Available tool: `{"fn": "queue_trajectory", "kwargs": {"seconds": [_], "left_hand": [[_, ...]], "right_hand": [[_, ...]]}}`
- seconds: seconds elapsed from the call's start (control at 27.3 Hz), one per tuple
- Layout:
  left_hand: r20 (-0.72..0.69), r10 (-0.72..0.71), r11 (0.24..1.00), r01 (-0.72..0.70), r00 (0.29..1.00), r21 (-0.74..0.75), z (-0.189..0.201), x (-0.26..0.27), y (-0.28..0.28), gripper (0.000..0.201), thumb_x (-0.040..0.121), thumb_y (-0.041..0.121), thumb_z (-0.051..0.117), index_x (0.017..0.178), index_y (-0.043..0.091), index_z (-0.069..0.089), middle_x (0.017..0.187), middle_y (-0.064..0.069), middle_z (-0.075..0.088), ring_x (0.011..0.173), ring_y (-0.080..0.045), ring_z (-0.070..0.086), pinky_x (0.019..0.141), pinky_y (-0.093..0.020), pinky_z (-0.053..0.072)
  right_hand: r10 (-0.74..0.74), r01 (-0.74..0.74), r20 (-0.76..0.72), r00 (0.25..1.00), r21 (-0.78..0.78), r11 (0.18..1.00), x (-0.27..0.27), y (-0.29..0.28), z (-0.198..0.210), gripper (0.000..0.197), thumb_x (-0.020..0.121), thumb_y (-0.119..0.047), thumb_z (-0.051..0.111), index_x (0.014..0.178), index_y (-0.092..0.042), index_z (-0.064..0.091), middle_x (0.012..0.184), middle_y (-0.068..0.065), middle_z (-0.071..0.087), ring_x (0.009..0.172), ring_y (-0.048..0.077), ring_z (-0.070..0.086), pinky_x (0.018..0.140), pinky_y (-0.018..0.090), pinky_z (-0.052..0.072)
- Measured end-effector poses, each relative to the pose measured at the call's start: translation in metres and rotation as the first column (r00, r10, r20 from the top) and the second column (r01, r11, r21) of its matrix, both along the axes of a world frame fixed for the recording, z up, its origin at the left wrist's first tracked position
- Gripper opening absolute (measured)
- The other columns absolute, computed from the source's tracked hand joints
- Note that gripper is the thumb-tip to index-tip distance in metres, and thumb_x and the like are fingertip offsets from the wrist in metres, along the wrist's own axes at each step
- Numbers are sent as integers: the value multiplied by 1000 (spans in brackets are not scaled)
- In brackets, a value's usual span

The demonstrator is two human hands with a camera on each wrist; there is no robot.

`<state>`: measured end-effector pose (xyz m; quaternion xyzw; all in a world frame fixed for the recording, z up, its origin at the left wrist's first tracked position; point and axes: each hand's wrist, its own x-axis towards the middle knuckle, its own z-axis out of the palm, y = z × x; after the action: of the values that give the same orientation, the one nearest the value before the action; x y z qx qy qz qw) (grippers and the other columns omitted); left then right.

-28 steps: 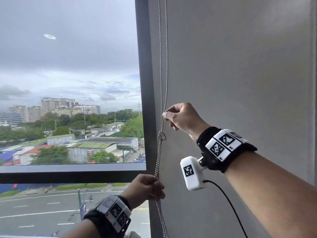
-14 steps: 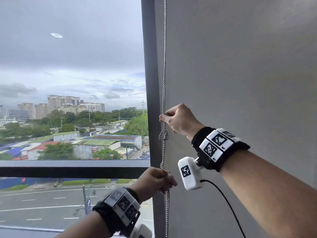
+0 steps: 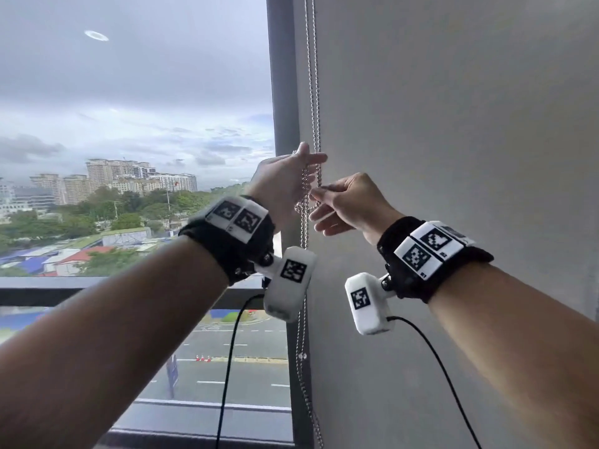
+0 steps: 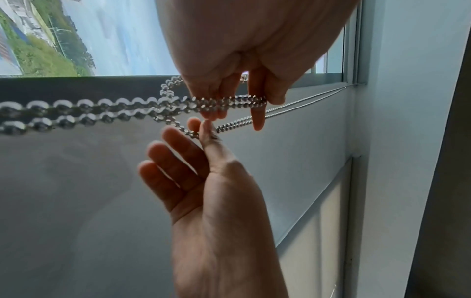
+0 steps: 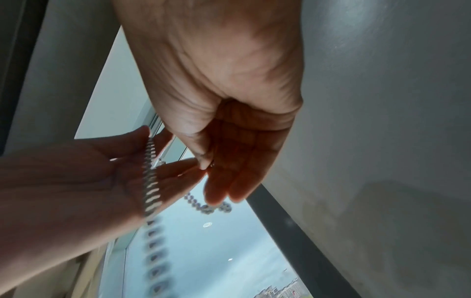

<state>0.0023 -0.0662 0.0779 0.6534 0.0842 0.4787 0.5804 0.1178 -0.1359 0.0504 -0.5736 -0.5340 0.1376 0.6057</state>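
- A shiny bead chain (image 3: 304, 228) hangs down just beside the dark window frame (image 3: 280, 76), at the left edge of a grey blind (image 3: 453, 124).
- Both hands are up at the chain, close together. The left one is a little higher.
- The left hand (image 3: 282, 183) has the chain lying across its fingers (image 4: 257, 113). Its thumb presses down on the chain, so this grip is holding it.
- The right hand (image 3: 348, 202) pinches one strand of the chain between the thumb and first finger. Its other fingers (image 4: 165, 159) are spread out and loose.
- Between the two hands the chain makes a small slack loop.
- Below the hands the chain drops straight down and passes behind the white camera box (image 3: 290, 283) on the left wrist.
- Through the window (image 3: 129, 124) I see grey clouds, tall buildings, green trees and a road far below.
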Motion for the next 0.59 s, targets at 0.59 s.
{"fn": "queue_trajectory", "kwargs": {"seconds": [0.59], "left_hand": [[-194, 85, 996, -86, 977, 6, -32, 11, 3, 32, 81, -18, 34, 97, -9, 60, 78, -23, 64, 57, -34, 64, 58, -42, 57]], "right_hand": [[-385, 418, 503, 774, 51, 907, 22, -6, -4, 11, 83, -16, 67, 77, -11, 74, 72, 5, 74, 64, 18, 65, 54, 21, 45]]}}
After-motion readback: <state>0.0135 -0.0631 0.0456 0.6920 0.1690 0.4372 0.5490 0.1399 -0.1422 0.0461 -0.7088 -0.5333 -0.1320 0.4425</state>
